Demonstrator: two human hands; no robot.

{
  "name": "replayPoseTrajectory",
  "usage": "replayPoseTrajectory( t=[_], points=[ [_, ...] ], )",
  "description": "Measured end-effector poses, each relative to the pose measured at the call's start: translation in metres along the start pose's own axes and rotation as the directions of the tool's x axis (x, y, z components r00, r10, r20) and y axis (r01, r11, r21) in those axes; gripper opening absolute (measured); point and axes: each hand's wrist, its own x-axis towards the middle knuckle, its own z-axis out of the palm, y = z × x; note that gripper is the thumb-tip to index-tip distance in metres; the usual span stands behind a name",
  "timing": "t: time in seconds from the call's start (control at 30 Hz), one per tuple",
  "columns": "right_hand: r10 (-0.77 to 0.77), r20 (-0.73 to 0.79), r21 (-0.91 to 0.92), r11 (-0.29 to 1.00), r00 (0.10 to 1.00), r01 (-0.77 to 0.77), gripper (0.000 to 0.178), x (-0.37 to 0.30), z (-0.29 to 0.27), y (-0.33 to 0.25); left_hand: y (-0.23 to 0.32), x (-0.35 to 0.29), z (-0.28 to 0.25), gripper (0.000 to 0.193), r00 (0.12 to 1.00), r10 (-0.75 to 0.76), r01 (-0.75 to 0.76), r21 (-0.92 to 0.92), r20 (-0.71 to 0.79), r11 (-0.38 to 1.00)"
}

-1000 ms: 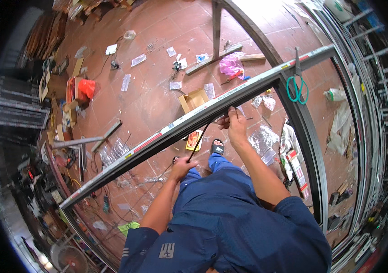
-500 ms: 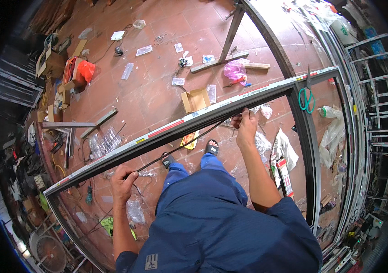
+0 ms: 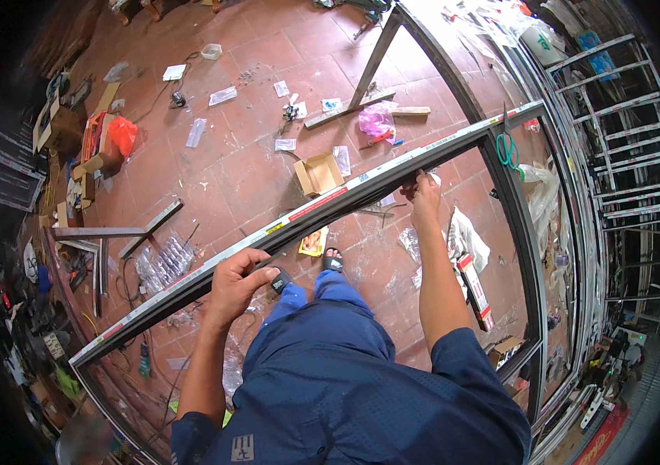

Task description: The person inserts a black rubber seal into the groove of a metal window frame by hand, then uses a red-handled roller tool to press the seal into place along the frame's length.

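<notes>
A large dark metal window or door frame [image 3: 190, 294] stretches across in front of me, its near bar carrying a pale printed protective film. A thin black rubber-like strip [image 3: 352, 209] runs along the inner side of that bar between my hands. My left hand [image 3: 238, 285] is closed against the bar, thumb and fingers pinching the strip. Farther right, my right hand [image 3: 423, 200] presses its fingers at the bar's inner edge, gripping the strip; its fingertips are partly hidden. Green-handled scissors [image 3: 507, 150] rest on the frame's right corner.
An open cardboard box [image 3: 318, 174], a pink plastic bag [image 3: 376, 120] and small plastic packets lie on the tiled floor. Metal profiles [image 3: 152, 229] lie at left. A long red-and-white box [image 3: 475, 293] lies inside the frame. Metal racks [image 3: 624, 147] stand at right.
My left hand has moved up and right to the bar, closer to my right hand. The strip, which sagged away from the bar between my hands, now lies close along it.
</notes>
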Motion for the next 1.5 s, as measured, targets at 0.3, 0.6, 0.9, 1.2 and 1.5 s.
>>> replayPoseTrajectory(
  t=[0.3, 0.6, 0.9, 1.2, 1.5],
  points=[
    [0.113, 0.173, 0.044, 0.991, 0.978, -0.122, 0.034, -0.054, 0.022, 0.01, -0.013, -0.007, 0.001, 0.016, 0.89, 0.338, -0.086, 0.615, -0.306, 0.784],
    [0.096, 0.33, 0.09, 0.987, 0.939, -0.132, 0.032, -0.044, 0.01, 0.013, -0.037, -0.019, 0.018, 0.011, 0.828, 0.495, -0.124, 0.774, -0.264, 0.62],
    [0.106, 0.358, 0.132, 0.978, 0.928, -0.163, 0.029, -0.041, 0.01, 0.008, -0.053, -0.007, 0.013, 0.013, 0.852, 0.514, -0.107, 0.929, -0.098, 0.354],
    [0.062, 0.236, 0.084, 0.993, 0.97, -0.083, 0.026, -0.036, 0.013, 0.013, -0.068, -0.001, 0.0, 0.014, 0.83, 0.557, -0.196, 0.946, 0.019, 0.26],
    [0.053, 0.165, 0.082, 0.994, 0.985, -0.068, 0.025, -0.057, 0.032, 0.012, -0.068, -0.004, -0.002, 0.017, 0.841, 0.541, -0.184, 0.944, 0.007, 0.274]
  ],
)
